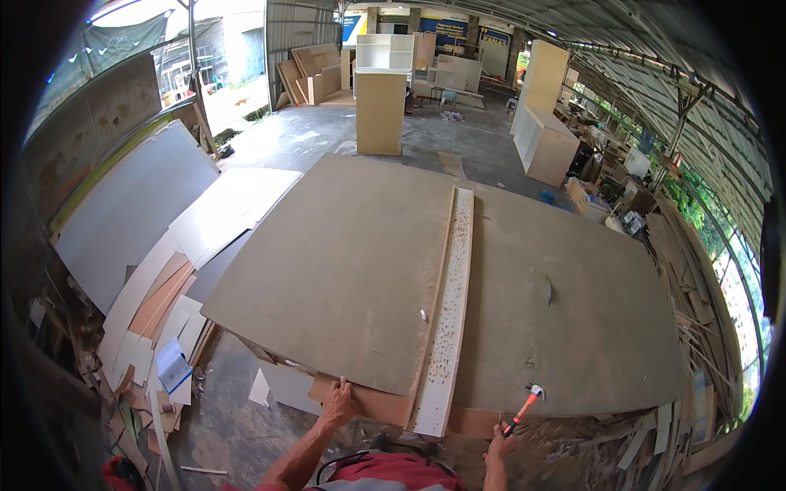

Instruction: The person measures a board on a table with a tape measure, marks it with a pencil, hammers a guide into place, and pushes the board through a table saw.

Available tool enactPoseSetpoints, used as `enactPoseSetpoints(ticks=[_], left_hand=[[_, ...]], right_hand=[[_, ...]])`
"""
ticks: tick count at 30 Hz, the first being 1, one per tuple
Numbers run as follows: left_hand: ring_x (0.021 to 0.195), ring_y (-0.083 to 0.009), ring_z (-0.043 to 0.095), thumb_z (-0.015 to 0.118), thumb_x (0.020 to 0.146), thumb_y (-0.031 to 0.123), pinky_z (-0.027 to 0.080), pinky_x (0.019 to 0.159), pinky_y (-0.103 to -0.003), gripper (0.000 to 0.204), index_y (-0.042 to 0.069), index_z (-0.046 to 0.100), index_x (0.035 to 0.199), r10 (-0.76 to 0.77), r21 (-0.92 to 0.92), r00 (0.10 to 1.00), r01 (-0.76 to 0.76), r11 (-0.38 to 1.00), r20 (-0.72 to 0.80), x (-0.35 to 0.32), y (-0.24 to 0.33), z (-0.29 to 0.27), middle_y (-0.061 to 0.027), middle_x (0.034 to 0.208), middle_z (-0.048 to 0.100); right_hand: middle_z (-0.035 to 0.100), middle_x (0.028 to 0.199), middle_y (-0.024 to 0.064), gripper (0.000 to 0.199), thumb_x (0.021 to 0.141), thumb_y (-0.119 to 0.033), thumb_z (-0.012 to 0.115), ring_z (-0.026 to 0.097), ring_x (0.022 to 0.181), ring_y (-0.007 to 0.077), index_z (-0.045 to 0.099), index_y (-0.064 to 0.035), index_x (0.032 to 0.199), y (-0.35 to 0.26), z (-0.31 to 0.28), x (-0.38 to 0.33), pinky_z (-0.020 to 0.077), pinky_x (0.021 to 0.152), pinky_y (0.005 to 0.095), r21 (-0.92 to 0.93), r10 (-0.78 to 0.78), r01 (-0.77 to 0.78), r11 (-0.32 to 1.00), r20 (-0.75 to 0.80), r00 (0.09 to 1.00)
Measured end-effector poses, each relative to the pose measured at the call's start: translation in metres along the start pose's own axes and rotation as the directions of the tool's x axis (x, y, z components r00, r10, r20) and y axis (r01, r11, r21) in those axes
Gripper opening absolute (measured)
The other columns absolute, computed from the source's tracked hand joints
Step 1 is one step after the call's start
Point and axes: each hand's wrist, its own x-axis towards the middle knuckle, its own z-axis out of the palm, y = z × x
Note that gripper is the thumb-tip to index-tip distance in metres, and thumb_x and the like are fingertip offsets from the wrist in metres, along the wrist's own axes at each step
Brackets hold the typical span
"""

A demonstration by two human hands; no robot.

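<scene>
My left hand (338,403) grips a narrow brown board (381,405) at the near edge of the large worktable (327,245). The board runs along that edge and passes beneath the near end of a long white strip with raised wooden sides (446,327). This strip lies lengthwise across the tabletop, its white face sprinkled with small dark specks. To the right of it, my right hand (501,444) is closed around the handle of a claw hammer (524,407) with an orange and black grip. The hammer's metal head points up and away, over the table's near edge.
Sheets and offcuts (155,303) are piled at the left, with a blue-and-white booklet (173,365) on them. Scrap wood (696,327) lines the right side. A tall tan cabinet (379,112) stands beyond the table; a white cabinet (544,143) stands at the far right.
</scene>
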Motion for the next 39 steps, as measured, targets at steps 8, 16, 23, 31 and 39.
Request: enactPoseSetpoints(ticks=[8, 16, 23, 31, 39], left_hand=[[0.091, -0.0445, 0.061, 0.061, 0.067, 0.005, 0.05, 0.081, -0.048, 0.036, 0.002, 0.058, 0.103, -0.089, -0.314, 0.992, 0.058, 0.948, -0.084, -0.024, 0.015, 0.009, -0.0287, 0.129, 0.056], [0.076, -0.0251, 0.072, 0.068, 0.086, 0.054, 0.054, 0.078, -0.034, 0.08, 0.001, 0.042, 0.139, -0.085, -0.686, 0.84, 0.491, 0.537, 0.536, 0.038, 0.126, -0.047, -0.0232, 0.116, 0.066], [0.1, -0.0188, 0.062, 0.072, 0.084, 0.04, 0.05, 0.086, -0.032, 0.068, 0.0, 0.05, 0.134, 0.155, -0.775, 0.834, 0.4, 0.488, 0.529, 0.044, 0.076, -0.003, -0.0129, 0.119, 0.063], [0.101, -0.0151, 0.059, 0.068, 0.085, 0.026, 0.051, 0.083, -0.032, 0.048, -0.001, 0.057, 0.124, 0.298, -0.827, 0.807, 0.364, 0.429, 0.51, 0.03, 0.08, -0.021, -0.0067, 0.115, 0.062], [0.098, -0.0142, 0.061, 0.064, 0.09, 0.026, 0.051, 0.082, -0.03, 0.043, 0.0, 0.058, 0.124, 0.422, -0.84, 0.747, 0.335, 0.427, 0.513, 0.045, 0.078, -0.016, -0.0062, 0.113, 0.064]], right_hand=[[0.068, 0.101, 0.0084, 0.032, 0.09, -0.012, 0.068, 0.063, 0.092, 0.0149, 0.065, 0.0107, 0.113, -0.131, -0.031, -0.041, 0.0493, 0.085, 0.0295, 0.264, -0.079, -0.022, 0.964, 0.368, 0.926], [0.056, 0.066, -0.0026, 0.046, 0.094, -0.032, 0.068, 0.052, 0.053, 0.0049, 0.062, -0.0019, 0.128, -0.207, 0.02, -0.063, 0.0434, 0.051, 0.0241, 0.217, -0.166, -0.051, 0.975, 0.858, 0.487], [0.049, 0.063, -0.0016, 0.024, 0.102, -0.03, 0.05, 0.047, 0.046, 0.0067, 0.054, -0.0075, 0.107, -0.232, 0.067, -0.085, 0.0383, 0.041, 0.0246, 0.371, -0.117, -0.279, 0.886, 0.76, 0.639], [0.05, 0.066, 0.0015, 0.019, 0.103, -0.022, 0.042, 0.05, 0.046, 0.0104, 0.042, -0.0094, 0.09, -0.174, 0.139, -0.044, 0.0423, 0.04, 0.0278, 0.336, 0.194, -0.511, 0.792, 0.655, 0.731], [0.051, 0.063, 0.0028, 0.017, 0.101, -0.021, 0.046, 0.05, 0.043, 0.0114, 0.045, -0.0064, 0.092, -0.168, 0.195, -0.049, 0.0416, 0.037, 0.0292, 0.402, 0.196, -0.37, 0.838, 0.41, 0.891]])
